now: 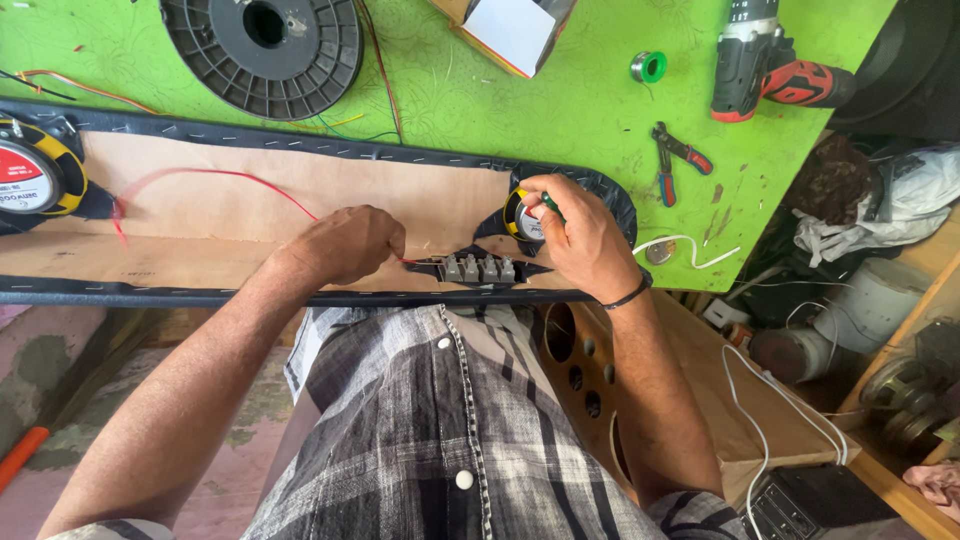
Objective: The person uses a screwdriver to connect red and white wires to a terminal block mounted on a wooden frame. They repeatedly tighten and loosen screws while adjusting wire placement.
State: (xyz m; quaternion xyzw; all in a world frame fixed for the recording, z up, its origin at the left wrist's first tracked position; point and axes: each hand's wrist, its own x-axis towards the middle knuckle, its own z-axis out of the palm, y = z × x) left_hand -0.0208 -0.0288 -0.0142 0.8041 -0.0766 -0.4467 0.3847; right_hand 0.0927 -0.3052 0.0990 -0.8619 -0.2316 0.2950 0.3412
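Red wire: I'm pinching it in my left hand, fingers curled tight, feeding toward the switch block on the panel. Right hand is gripping a green-handled tool beside the small speaker. I'm judging steadiness matters.

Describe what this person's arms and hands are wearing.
Both forearms are bare, with plaid grey-and-white shirt sleeves pushed up near the elbows. The right hand has a thin dark band at its wrist; the left hand wears nothing. No gloves or rings show.
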